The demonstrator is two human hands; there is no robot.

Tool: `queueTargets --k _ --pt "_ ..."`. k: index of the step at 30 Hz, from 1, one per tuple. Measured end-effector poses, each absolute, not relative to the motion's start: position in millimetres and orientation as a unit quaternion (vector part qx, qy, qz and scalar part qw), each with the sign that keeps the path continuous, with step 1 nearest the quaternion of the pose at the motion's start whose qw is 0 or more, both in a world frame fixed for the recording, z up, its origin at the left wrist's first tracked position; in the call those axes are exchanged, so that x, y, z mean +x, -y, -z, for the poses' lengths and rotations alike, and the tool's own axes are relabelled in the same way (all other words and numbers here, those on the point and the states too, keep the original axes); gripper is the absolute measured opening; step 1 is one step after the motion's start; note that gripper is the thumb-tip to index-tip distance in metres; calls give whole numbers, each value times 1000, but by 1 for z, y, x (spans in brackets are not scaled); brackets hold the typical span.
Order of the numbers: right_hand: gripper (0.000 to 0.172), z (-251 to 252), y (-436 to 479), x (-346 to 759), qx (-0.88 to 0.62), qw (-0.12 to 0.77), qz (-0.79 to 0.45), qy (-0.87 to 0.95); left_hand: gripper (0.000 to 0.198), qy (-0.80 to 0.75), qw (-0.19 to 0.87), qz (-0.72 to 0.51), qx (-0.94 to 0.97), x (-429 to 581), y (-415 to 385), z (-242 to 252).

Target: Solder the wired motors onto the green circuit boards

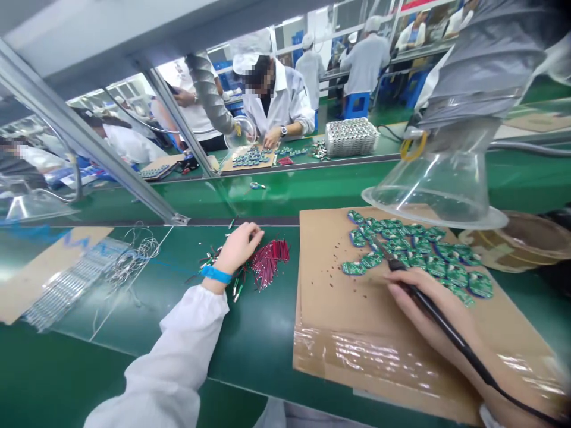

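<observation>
My left hand (241, 245), with a blue wrist band, is over the green bench beside a pile of red wires (270, 261). Its fingers are curled together; whatever they may hold is hidden. Small metal parts with dark leads (237, 288) lie under and around that wrist. In my right hand (428, 297) is a black soldering iron (439, 318), held like a pen, its tip pointing at the green circuit boards (397, 244). Those boards lie in a cluster on a brown cardboard sheet (325, 309).
A clear extraction hood (441, 187) hangs over the boards, near a round brown container (513, 238). Loose wires (138, 255) and a metallic rack (71, 285) lie at left. Across a green divider (294, 193), a person (272, 95) works with similar boards.
</observation>
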State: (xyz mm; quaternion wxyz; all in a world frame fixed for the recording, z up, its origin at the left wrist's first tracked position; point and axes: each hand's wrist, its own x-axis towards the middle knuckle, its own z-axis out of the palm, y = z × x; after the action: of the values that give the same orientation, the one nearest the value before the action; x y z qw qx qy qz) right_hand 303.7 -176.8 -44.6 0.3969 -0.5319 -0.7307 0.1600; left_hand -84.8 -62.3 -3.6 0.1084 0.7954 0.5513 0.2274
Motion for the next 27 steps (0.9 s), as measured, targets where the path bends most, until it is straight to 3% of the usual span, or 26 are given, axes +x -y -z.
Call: queueTargets --k 10,19,23,27 --pt "38 25 153 264 -440 280 -158 839 19 -510 139 -189 827 -78 78 9" --pt "29 39 162 260 -465 296 -154 820 13 -449 192 -146 860 -78 80 10" --pt "35 34 161 268 -432 326 -142 829 14 -465 201 -177 844 -73 84 1" --pt "39 32 164 268 -437 310 -183 824 17 -461 377 -214 774 -47 100 1"
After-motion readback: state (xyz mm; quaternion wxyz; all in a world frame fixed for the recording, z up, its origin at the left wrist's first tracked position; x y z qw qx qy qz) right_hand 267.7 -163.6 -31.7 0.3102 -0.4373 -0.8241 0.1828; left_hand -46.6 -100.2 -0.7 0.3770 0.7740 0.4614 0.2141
